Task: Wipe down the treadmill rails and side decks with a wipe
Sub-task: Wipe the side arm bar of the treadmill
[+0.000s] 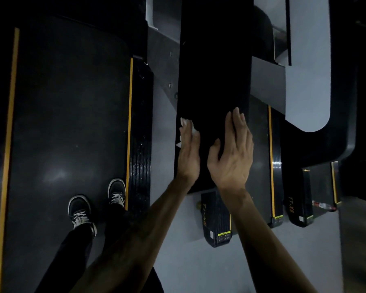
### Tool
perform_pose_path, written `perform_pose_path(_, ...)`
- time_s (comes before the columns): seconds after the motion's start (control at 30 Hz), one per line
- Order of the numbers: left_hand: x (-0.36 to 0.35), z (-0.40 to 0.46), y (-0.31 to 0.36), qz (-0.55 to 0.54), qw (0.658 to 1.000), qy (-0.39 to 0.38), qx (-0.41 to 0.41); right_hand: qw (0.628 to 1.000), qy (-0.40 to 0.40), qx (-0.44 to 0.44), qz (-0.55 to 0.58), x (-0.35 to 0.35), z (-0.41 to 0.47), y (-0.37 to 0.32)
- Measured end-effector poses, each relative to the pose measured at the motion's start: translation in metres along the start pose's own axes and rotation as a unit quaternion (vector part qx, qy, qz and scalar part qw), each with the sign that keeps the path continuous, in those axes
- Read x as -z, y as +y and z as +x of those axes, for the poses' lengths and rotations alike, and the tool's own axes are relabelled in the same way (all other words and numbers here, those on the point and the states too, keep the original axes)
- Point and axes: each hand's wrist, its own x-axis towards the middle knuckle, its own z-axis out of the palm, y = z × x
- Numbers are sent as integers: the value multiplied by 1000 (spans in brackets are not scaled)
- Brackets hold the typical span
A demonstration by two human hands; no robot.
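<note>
A wide black treadmill rail (pixel 213 70) runs up the middle of the head view. My left hand (pixel 188 153) lies along the rail's left edge with its fingers straight, pressing a white wipe (pixel 185 122) against it. The wipe peeks out at the fingertips and on the hand's left side. My right hand (pixel 232 153) rests flat on top of the rail with its fingers extended and holds nothing. Below and to the left is the ribbed black side deck (pixel 141 134) of the treadmill I stand on.
My two black shoes (pixel 80 210) (pixel 117 192) stand on the dark belt (pixel 68 123), which has yellow stripes along both edges. Right of the rail are a neighbouring treadmill's decks (pixel 216 218) marked TT-X6, over grey floor (pixel 199 267). A grey and black console frame (pixel 309 81) is at the upper right.
</note>
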Motion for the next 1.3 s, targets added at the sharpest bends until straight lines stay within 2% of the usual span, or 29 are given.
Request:
perform_pose_path(0.13, 16, 22, -6, 36, 997, -8, 75, 1000, -2, 0, 4, 0, 0, 2)
perform_pose_path(0.23, 19, 16, -16, -43, 994, 5, 104, 1000, -2, 2, 8, 0, 0, 3)
perform_pose_path(0.3, 13, -4, -12, -60, 995, 7, 82, 1000, 0, 2, 9, 0, 0, 3)
perform_pose_path(0.47, 3, -16, -1, -7, 997, -38, -60, 1000, 3, 5, 15, -1, -1, 4)
perform_pose_path(0.63, 18, 35, 0, 44, 998, -39, -1, 1000, 8, 7, 17, -1, -2, 4)
perform_pose_path(0.73, 28, 64, -22, 54, 997, -43, 42, 1000, 8, 10, 17, -1, -1, 4)
perform_pose_path(0.8, 31, 65, -40, 60, 997, -54, 16, 1000, 7, 11, 19, 0, -1, 4)
perform_pose_path(0.83, 32, 62, -48, 56, 997, -56, 2, 1000, 6, 11, 19, 0, 0, 4)
perform_pose_path(0.93, 31, 43, -70, -20, 995, -35, 88, 1000, 6, 11, 21, 0, -1, 4)
perform_pose_path(1.07, 10, 8, -40, 8, 999, -36, 27, 1000, 8, 7, 21, 0, -1, 4)
perform_pose_path(1.1, 5, 6, -29, 25, 1000, -11, 9, 1000, 7, 7, 18, 0, -1, 3)
perform_pose_path(1.3, 20, 62, -14, 57, 997, -34, -30, 1000, -10, 20, 4, 1, -2, 2)
